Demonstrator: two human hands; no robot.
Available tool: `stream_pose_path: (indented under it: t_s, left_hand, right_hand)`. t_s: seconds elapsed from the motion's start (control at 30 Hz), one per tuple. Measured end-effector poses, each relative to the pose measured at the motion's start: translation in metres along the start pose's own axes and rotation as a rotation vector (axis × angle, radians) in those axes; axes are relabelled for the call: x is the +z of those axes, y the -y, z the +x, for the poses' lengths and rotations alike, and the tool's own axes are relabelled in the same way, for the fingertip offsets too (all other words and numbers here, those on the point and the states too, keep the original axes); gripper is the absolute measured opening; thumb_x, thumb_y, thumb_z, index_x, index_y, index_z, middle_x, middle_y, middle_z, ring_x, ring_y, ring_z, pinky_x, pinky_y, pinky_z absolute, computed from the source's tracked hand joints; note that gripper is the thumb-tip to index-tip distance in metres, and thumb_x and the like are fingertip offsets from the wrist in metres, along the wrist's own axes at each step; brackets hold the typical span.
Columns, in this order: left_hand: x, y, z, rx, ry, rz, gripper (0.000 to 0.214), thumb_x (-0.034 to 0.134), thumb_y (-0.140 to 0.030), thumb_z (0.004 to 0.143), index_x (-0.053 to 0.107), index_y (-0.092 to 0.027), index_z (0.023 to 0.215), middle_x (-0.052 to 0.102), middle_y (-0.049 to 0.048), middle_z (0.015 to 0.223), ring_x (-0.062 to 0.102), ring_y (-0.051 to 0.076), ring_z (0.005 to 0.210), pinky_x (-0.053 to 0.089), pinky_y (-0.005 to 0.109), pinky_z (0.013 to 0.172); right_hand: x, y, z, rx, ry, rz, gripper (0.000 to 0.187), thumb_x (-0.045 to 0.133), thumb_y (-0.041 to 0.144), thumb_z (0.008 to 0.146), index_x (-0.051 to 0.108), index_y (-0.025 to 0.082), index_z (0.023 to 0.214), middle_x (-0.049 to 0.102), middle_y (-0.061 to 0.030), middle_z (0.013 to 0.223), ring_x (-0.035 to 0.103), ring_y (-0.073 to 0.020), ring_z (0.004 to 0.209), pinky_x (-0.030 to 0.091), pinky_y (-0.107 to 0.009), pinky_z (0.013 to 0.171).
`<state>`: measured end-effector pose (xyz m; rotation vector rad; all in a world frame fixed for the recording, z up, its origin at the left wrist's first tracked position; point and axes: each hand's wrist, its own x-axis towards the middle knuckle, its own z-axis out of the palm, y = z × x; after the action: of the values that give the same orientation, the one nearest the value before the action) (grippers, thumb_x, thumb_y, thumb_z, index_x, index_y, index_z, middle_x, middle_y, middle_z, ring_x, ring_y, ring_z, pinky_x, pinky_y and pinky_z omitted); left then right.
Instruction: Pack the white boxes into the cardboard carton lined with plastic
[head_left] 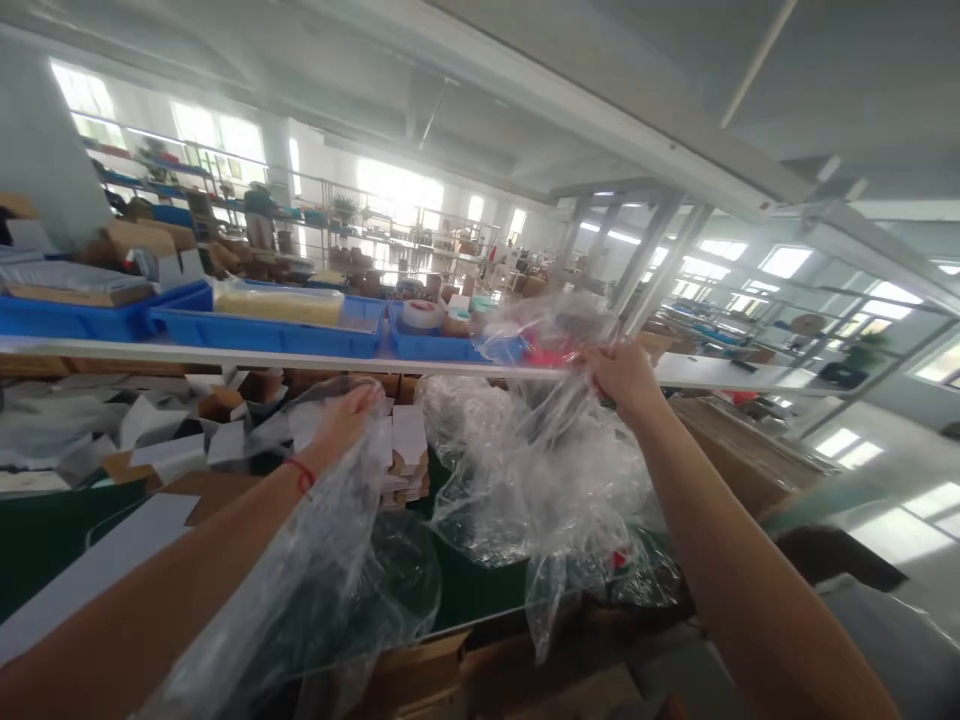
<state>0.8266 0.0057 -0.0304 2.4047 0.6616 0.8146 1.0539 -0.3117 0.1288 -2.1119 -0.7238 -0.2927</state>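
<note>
Gripping a thin, clear, crinkled plastic bag [540,460] in each closed fist, the left hand [346,415] and right hand [626,380] seem to handle light, limp, slippery film, best pinched at the rim.

Clear plastic bags [540,470] showing see-through with whitish glare, red bits [551,352] showing inside. Red string [301,474] sitting on left wrist. Trays [262,330] on the shelf reading solid blue. Surface [37,540] showing dark green. Cardboard boxes [409,675] looking brown, folded cartons [150,425] white.
</note>
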Motion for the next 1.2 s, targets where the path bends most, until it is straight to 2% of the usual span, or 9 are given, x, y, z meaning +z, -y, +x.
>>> stream_pose_path:
  t_s: [0.1,0.23,0.33,0.43,0.63,0.8,0.93,1.03,1.2]
  left_hand:
    - [0.034,-0.040,0.034,0.067,0.037,0.050,0.064,0.068,-0.025,0.078,0.051,-0.001,0.135,0.050,0.0300,0.145,0.044,0.045,0.139,0.036,0.059,0.115]
    - [0.053,-0.133,0.032,0.406,0.046,-0.159,0.108,0.085,-0.050,0.066,0.030,-0.014,0.153,0.029,0.0210,0.162,0.032,0.040,0.147,0.033,0.053,0.121]
    - [0.043,-0.210,0.023,0.599,-0.031,-0.588,0.077,0.082,-0.053,0.070,0.055,-0.020,0.134,0.054,0.0140,0.147,0.052,0.034,0.133,0.045,0.046,0.111]
    - [0.011,-0.259,0.025,0.511,0.081,-0.829,0.029,0.069,-0.043,0.084,0.068,-0.015,0.079,0.073,0.0061,0.082,0.069,0.020,0.077,0.057,0.034,0.077]
    - [-0.050,-0.269,0.040,0.414,0.132,-0.805,0.035,0.066,-0.031,0.089,0.062,-0.013,0.059,0.048,-0.0029,0.041,0.048,0.007,0.038,0.034,0.019,0.043]
    - [-0.065,-0.273,0.031,0.270,0.162,-0.818,0.031,0.067,-0.027,0.089,0.065,-0.011,0.063,0.063,0.0027,0.059,0.050,0.007,0.040,0.038,0.021,0.042]
    - [-0.073,-0.301,0.005,0.229,0.111,-0.829,0.031,0.061,-0.021,0.094,0.062,-0.008,0.065,0.061,0.0002,0.060,0.046,0.003,0.038,0.031,0.020,0.042]
    - [-0.072,-0.321,-0.020,0.207,0.034,-0.847,0.030,0.058,-0.019,0.097,0.059,-0.006,0.069,0.058,-0.0029,0.058,0.045,0.002,0.039,0.027,0.019,0.043]
    - [-0.023,-0.340,-0.075,0.008,0.129,-0.920,0.019,0.062,-0.017,0.094,0.061,-0.006,0.079,0.064,-0.0015,0.064,0.050,0.003,0.047,0.035,0.017,0.049]
  right_hand:
    - [-0.027,-0.013,-0.020,0.008,0.009,0.133,0.048,0.051,0.056,0.082,0.073,0.014,0.081,0.044,0.0042,0.040,0.038,-0.0115,0.038,0.030,-0.026,0.043]
    - [-0.061,-0.006,-0.062,-0.006,0.113,0.290,0.053,0.060,0.065,0.077,0.074,0.014,0.083,0.040,0.0073,0.041,0.032,-0.0084,0.040,0.025,-0.025,0.045]
    - [-0.085,0.003,-0.097,-0.082,0.254,0.234,0.052,0.065,0.065,0.077,0.077,0.015,0.088,0.042,0.0074,0.046,0.034,-0.0083,0.046,0.027,-0.026,0.050]
    - [-0.103,-0.010,-0.128,-0.041,0.393,0.105,0.039,0.078,0.054,0.069,0.079,0.018,0.084,0.047,0.0062,0.051,0.038,-0.0089,0.051,0.028,-0.026,0.052]
    - [-0.124,-0.066,-0.179,0.112,0.274,0.313,0.036,0.083,0.049,0.058,0.065,0.018,0.061,0.064,-0.0011,0.071,0.056,-0.0151,0.068,0.044,-0.028,0.063]
    - [-0.154,-0.072,-0.221,0.121,0.092,0.575,0.048,0.063,0.068,0.080,0.047,0.024,0.069,0.036,0.0097,0.052,0.028,-0.0083,0.043,0.028,-0.024,0.044]
    - [-0.192,-0.088,-0.250,0.158,0.611,0.408,0.048,0.086,0.057,0.059,0.067,0.019,0.083,0.047,0.0070,0.059,0.035,-0.0086,0.050,0.026,-0.023,0.047]
    - [-0.235,-0.119,-0.278,0.222,0.845,0.091,0.030,0.084,0.042,0.064,0.074,0.015,0.074,0.059,0.0004,0.060,0.050,-0.0135,0.058,0.039,-0.027,0.057]
    - [-0.342,-0.179,-0.355,0.351,0.586,0.213,0.034,0.071,0.054,0.076,0.076,0.020,0.075,0.074,-0.0123,0.083,0.067,-0.0255,0.083,0.050,-0.037,0.081]
